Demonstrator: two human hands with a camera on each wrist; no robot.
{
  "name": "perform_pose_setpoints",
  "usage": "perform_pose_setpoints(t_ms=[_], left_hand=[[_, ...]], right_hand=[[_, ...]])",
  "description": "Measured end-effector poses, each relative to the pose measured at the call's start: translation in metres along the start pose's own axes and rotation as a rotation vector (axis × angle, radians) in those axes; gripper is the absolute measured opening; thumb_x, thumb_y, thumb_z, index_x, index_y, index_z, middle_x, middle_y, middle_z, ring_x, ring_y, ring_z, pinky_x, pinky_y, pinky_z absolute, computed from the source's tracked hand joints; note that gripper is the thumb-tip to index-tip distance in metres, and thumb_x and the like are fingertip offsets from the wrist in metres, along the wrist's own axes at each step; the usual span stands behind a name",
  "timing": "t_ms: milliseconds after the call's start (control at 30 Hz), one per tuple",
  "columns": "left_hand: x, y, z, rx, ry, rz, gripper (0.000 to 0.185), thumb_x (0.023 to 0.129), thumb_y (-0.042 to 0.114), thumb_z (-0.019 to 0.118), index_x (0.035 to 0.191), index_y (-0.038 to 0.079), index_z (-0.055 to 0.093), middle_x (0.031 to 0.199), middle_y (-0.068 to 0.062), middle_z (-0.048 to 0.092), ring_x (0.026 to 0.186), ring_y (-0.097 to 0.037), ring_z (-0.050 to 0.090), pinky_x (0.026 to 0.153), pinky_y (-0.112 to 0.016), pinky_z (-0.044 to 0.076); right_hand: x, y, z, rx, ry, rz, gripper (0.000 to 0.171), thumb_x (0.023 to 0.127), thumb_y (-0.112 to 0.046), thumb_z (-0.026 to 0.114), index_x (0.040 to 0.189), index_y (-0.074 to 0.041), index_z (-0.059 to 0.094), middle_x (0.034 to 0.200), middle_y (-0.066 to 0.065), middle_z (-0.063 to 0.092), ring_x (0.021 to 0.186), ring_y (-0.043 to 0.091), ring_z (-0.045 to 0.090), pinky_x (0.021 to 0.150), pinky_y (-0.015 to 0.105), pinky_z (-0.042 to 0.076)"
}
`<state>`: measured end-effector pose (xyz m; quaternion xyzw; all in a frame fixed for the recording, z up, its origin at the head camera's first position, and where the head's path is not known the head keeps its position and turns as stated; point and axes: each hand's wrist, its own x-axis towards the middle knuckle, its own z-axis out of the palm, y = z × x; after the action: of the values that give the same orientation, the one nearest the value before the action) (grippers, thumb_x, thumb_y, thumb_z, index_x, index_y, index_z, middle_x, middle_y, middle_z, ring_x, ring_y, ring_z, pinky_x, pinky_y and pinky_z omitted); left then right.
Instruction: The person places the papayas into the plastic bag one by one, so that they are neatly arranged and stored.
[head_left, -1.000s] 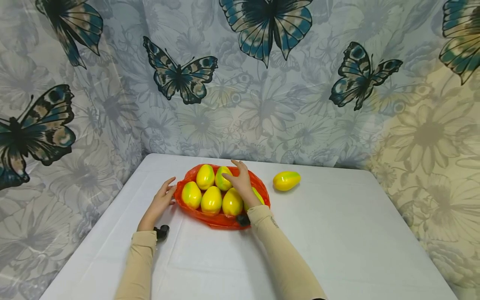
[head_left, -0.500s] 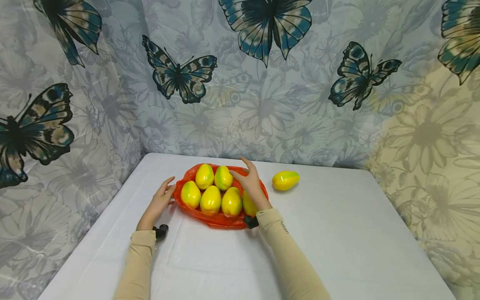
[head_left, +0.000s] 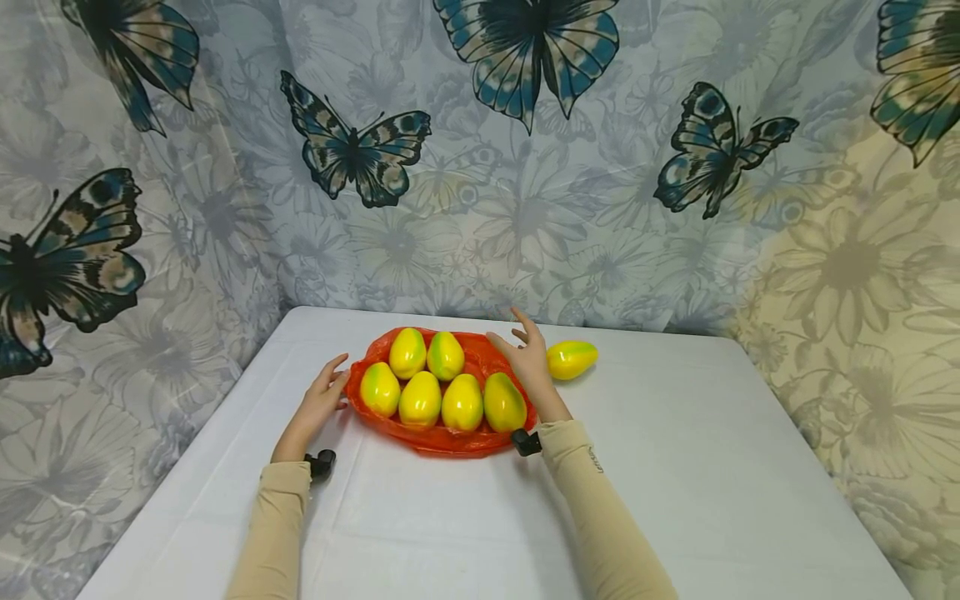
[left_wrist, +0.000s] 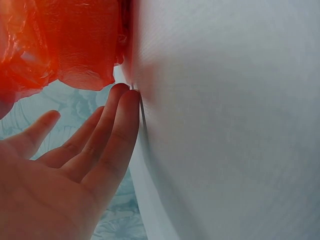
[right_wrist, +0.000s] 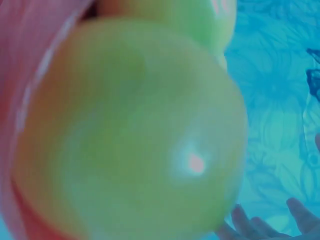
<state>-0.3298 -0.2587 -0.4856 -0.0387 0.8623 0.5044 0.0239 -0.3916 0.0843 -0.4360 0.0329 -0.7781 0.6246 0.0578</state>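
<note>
1. Fruit off the bag: one loose yellow-green fruit (head_left: 572, 359) lies on the white table (head_left: 675, 467) just beside the right edge of the orange plastic bag (head_left: 442, 440); its long axis runs roughly left to right, slightly tilted, with the narrower end pointing away from the bag.

2. Right hand (head_left: 531, 365) sits between the bag's right edge and the loose fruit, fingers spread and straight, gripping nothing; the fruit lies immediately to its right, so close that I cannot tell whether they touch; this hand is by far the nearer one.

3. Left hand (head_left: 321, 402) rests at the bag's left edge, fingers straight and relaxed; the left wrist view shows the fingertips (left_wrist: 121, 95) laid against the table right at the orange plastic, holding nothing.

4. Six fruits (head_left: 438, 385) lie inside the bag, two toward the far side and four in a row on the near side; the right wrist view is filled by one of them (right_wrist: 135, 135), blurred.

5. Against the earlier frames: the right hand was over the fruits within the bag and has travelled rightward across the bag's right edge toward the loose fruit; the rightmost fruit of the near row, hidden under that hand before, now shows whole; the left hand and the loose fruit have kept their places relative to the bag.
</note>
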Motion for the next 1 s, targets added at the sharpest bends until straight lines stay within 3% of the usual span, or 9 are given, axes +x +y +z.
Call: perform_pose_setpoints(t_ms=[533,1000], left_hand=[[0.000,-0.005,-0.001,0.010,0.009,-0.003,0.060,0.106,0.041,0.033,0.157,0.014,0.016,0.149,-0.029,0.035,0.117,-0.041,0.058,0.091,-0.041,0.056],[0.000,-0.001,0.000,0.005,-0.004,-0.002,0.059,0.106,0.040,0.033,0.157,0.015,0.016,0.150,-0.029,0.034,0.119,-0.042,0.057,0.094,-0.043,0.055]], right_hand=[[0.003,0.016,-0.044,-0.029,0.175,0.051,0.073,0.087,-0.029,0.074,0.150,-0.020,0.038,0.162,0.009,0.023,0.151,0.029,0.016,0.124,0.049,0.017],[0.001,0.044,-0.067,-0.142,0.285,0.134,0.079,0.085,-0.030,0.075,0.152,-0.018,0.035,0.165,0.016,0.002,0.152,0.038,0.001,0.121,0.061,0.014]])
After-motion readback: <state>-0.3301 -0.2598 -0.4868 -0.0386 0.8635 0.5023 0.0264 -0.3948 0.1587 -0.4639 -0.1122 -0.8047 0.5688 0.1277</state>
